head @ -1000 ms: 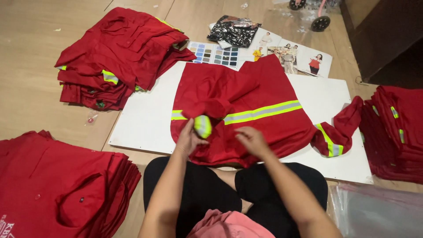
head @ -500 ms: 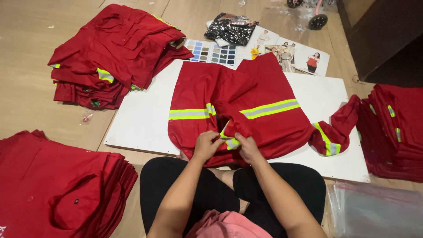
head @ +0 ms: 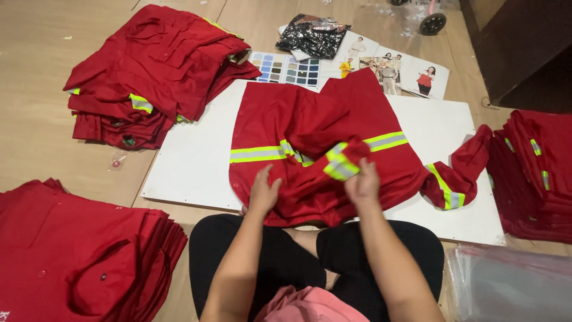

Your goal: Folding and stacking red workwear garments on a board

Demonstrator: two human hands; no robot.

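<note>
A red work jacket (head: pixel 310 119) with yellow-and-silver reflective bands lies spread on a white board (head: pixel 190 167) in front of my crossed legs. My right hand (head: pixel 361 182) grips a folded sleeve cuff with a reflective band, lifted over the jacket's middle. My left hand (head: pixel 263 192) presses flat on the jacket's lower left part, fingers apart. The other sleeve (head: pixel 456 179) trails off to the right on the board.
Piles of red garments lie at the upper left (head: pixel 149 71), lower left (head: pixel 71 256) and right edge (head: pixel 536 173). Colour swatch card (head: pixel 286 68), catalogue pages (head: pixel 393 68) and a black packet (head: pixel 310 36) lie beyond the board. Clear plastic bags (head: pixel 512 286) sit lower right.
My hands came together at the jacket's hem, then parted. The right hand now lifts the banded cuff toward the middle, and the left has settled flat on the fabric.
</note>
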